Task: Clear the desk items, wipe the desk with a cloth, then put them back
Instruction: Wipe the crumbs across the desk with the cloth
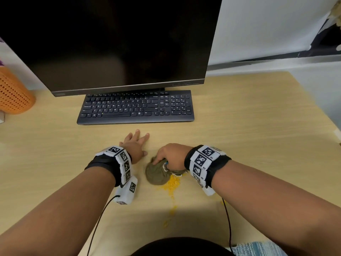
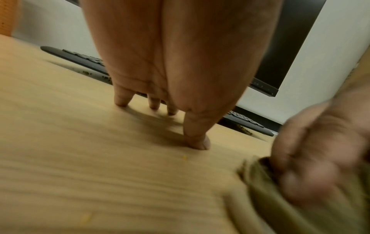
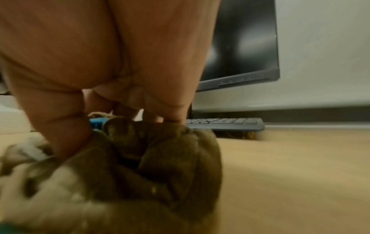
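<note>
Two hands on the desk (image 1: pixel 239 145), wiping under way.
At nine o'clock of the cloth, the left hand (image 1: pixel 134 145) lies flat, fingers spread and released; the right hand (image 1: pixel 172 154) clenches the bunched olive-brown cloth (image 1: pixel 156 174) at desk centre, yellow crumbs (image 1: pixel 172 183) at its five o'clock. Keyboard (image 1: pixel 136 108) and monitor (image 1: pixel 118 43) stand at twelve, so clearing looks incomplete; the putting back remains.

Bunched olive cloth (image 1: pixel 156 174) on desk (image 1: pixel 239 145)
</note>
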